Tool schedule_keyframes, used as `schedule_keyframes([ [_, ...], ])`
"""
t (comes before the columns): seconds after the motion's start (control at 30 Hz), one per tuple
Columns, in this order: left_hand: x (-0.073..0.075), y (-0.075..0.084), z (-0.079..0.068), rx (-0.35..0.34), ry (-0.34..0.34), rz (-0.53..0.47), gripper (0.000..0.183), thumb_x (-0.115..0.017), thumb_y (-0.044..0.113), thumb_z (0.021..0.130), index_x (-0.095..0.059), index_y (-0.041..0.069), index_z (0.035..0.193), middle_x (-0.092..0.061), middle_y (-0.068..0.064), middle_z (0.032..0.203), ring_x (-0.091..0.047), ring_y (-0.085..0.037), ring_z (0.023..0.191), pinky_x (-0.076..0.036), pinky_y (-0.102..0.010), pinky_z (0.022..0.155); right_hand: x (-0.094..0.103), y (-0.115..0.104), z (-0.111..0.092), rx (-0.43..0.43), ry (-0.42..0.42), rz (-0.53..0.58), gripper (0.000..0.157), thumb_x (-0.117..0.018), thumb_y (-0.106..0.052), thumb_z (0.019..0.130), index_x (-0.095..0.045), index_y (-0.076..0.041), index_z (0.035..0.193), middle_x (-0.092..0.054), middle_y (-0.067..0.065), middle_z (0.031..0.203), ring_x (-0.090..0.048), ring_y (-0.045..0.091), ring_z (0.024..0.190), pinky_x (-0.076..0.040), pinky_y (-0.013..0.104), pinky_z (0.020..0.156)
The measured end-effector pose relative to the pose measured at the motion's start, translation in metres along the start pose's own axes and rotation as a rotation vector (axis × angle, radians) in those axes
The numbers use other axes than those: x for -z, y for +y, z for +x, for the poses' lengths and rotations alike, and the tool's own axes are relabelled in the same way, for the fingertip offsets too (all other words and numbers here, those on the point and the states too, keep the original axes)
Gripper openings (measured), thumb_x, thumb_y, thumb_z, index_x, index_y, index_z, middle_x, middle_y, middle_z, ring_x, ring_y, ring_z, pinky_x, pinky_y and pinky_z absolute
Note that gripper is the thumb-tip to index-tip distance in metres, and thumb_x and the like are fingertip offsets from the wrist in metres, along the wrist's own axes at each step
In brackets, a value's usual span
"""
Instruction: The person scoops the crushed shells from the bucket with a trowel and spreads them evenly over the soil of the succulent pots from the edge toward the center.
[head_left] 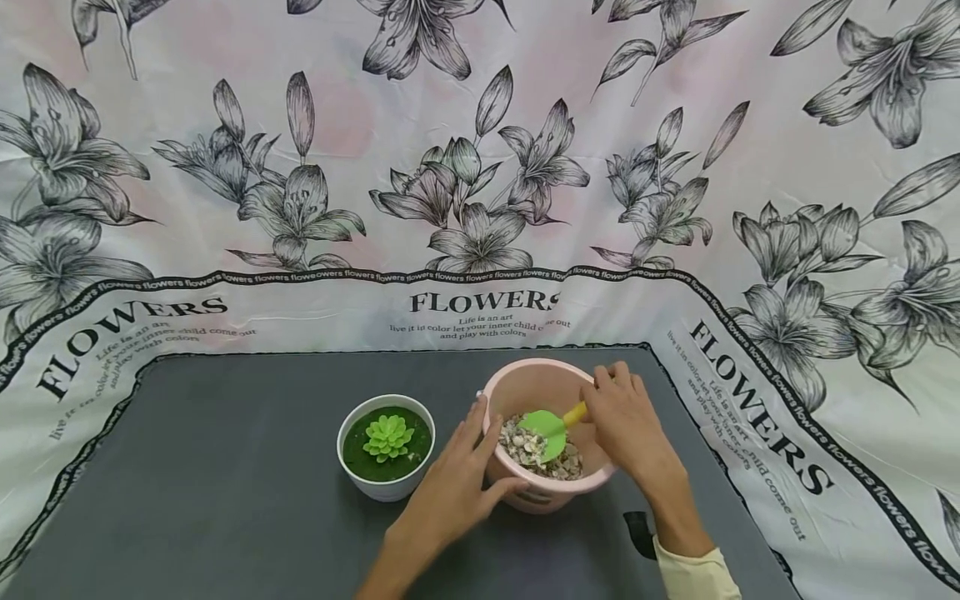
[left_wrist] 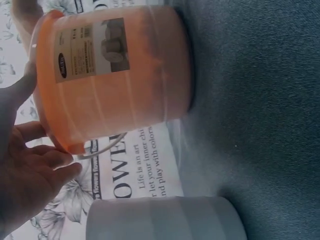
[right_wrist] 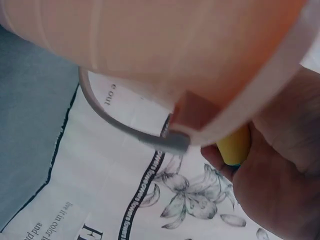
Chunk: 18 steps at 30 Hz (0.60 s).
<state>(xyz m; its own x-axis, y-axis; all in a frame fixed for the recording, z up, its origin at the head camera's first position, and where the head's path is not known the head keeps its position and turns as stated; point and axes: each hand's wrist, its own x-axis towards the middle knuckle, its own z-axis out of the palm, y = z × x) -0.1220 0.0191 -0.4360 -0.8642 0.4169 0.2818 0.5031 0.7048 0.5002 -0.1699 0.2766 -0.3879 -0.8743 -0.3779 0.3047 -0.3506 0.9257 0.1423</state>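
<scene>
In the head view, a pink plastic bucket [head_left: 536,496] stands on the grey table with mixed small stones [head_left: 566,465] inside. My right hand [head_left: 626,417] grips the yellow handle of a small green shovel [head_left: 551,433] over the bucket's right rim. The shovel's blade lies low in the bucket, with pale stones at its left edge. My left hand [head_left: 457,483] holds the bucket's left rim, thumb toward the front. In the left wrist view, the bucket [left_wrist: 110,100] shows a label, and the left fingers [left_wrist: 55,157] bend at its rim. The right wrist view shows the yellow handle [right_wrist: 235,145] in the hand.
A white pot [head_left: 386,489] with a green artificial succulent [head_left: 388,437] stands left of the bucket, close to my left forearm. The bucket's grey carrying handle [right_wrist: 115,122] hangs behind it. A dark object [head_left: 640,533] lies by my right wrist. Flower-printed cloth [head_left: 480,317] borders the grey table [head_left: 225,483].
</scene>
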Motion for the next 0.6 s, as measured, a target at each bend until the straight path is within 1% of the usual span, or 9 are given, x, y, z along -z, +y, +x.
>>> schedule_keyframes([
  [0.1, -0.002, 0.000, 0.000, 0.010, 0.003, -0.022, 0.089, -0.076, 0.052, 0.092, -0.042, 0.007, 0.160, -0.023, -0.019, 0.174, -0.038, -0.043, 0.154, -0.044, -0.054, 0.120, 0.008, 0.005, -0.003, -0.040, -0.027, 0.070, 0.017, -0.083, -0.015, 0.088, -0.069, -0.007, 0.092, -0.054, 0.011, 0.092, -0.048, 0.036, 0.104, -0.043, 0.049, 0.085],
  [0.17, -0.003, -0.001, -0.001, 0.013, 0.014, -0.031, 0.089, -0.076, 0.053, 0.092, -0.041, 0.008, 0.161, -0.022, -0.018, 0.175, -0.039, -0.044, 0.154, -0.046, -0.055, 0.119, 0.012, 0.006, -0.006, -0.069, -0.028, 0.113, 0.014, -0.082, -0.015, 0.090, -0.071, -0.007, 0.095, -0.055, 0.011, 0.092, -0.047, 0.037, 0.105, -0.042, 0.050, 0.086],
  [0.3, -0.006, -0.003, -0.004, -0.006, 0.043, -0.039, 0.090, -0.076, 0.052, 0.092, -0.041, 0.007, 0.161, -0.021, -0.016, 0.175, -0.040, -0.042, 0.154, -0.046, -0.054, 0.118, 0.022, 0.012, -0.014, -0.117, -0.005, 0.160, 0.014, -0.079, -0.015, 0.092, -0.073, -0.005, 0.100, -0.056, 0.011, 0.092, -0.047, 0.038, 0.105, -0.039, 0.051, 0.085],
  [0.5, -0.009, -0.005, -0.005, -0.020, 0.070, -0.040, 0.091, -0.075, 0.053, 0.092, -0.039, 0.008, 0.162, -0.020, -0.015, 0.175, -0.039, -0.040, 0.155, -0.046, -0.053, 0.119, 0.037, 0.017, -0.023, -0.139, 0.052, 0.146, 0.016, -0.079, -0.013, 0.092, -0.074, -0.002, 0.102, -0.056, 0.013, 0.092, -0.048, 0.041, 0.104, -0.041, 0.052, 0.082],
  [0.6, -0.011, -0.005, -0.004, -0.030, 0.084, -0.014, 0.094, -0.075, 0.053, 0.092, -0.037, 0.004, 0.162, -0.022, -0.017, 0.175, -0.037, -0.037, 0.157, -0.041, -0.051, 0.123, 0.043, 0.017, -0.025, -0.142, 0.083, 0.142, 0.016, -0.080, -0.013, 0.091, -0.073, -0.003, 0.101, -0.056, 0.013, 0.091, -0.050, 0.042, 0.105, -0.042, 0.055, 0.083],
])
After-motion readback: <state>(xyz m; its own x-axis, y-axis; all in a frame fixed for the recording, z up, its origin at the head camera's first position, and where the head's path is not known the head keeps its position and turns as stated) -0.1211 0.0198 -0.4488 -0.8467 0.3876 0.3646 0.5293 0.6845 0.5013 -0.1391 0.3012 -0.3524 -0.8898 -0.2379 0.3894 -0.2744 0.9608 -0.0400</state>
